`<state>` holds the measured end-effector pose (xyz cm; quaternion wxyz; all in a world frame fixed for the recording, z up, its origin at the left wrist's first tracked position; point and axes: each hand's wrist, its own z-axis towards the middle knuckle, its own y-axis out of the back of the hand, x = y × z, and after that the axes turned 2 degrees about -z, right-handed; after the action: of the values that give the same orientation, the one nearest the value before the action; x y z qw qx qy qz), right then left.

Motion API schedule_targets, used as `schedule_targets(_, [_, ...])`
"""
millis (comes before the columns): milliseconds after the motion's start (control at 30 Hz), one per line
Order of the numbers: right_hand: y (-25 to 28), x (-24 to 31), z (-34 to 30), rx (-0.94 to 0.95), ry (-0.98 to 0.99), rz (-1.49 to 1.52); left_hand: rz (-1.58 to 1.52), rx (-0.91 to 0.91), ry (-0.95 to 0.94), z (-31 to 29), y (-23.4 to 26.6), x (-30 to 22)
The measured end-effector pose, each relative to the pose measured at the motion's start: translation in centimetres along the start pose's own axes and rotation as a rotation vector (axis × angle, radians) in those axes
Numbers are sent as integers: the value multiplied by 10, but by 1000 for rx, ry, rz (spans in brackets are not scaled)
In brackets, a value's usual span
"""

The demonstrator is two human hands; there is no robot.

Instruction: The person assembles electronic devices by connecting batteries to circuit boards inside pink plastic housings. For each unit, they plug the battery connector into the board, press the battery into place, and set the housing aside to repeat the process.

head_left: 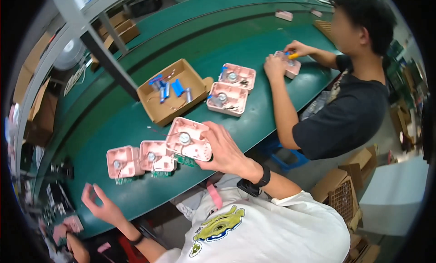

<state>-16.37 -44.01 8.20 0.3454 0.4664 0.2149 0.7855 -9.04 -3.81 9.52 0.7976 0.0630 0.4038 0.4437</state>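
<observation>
My right hand (222, 149) grips a pink plastic housing (188, 138) by its right side, with the open inside facing up. A round silvery part with thin wires sits in it, and a green circuit board (185, 160) shows at its lower edge. Just left of it, two similar pink housings (123, 162) (156, 155) rest side by side on the green table, green boards at their near edges. My left hand (103, 206) hangs above the table's near edge, fingers apart and holding nothing.
A cardboard box (175, 109) holds several blue-wrapped cylinders with wires. Right of it lie two pink housings (228, 99) (238, 76). At right, a co-worker handles another housing (290, 67) with a yellow tool (293, 56). Another person's hand (60, 232) is at lower left. A metal post (109, 58) rises behind the box.
</observation>
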Motion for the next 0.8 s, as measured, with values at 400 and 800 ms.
schedule_targets(400, [-15, -39, -43, 42, -337, -383, -432, 965, 284, -121, -165, -153])
schedule_targets(800, [-41, -116, 57, 206, -111, -267, -408, 966, 226, -143, -205, -146])
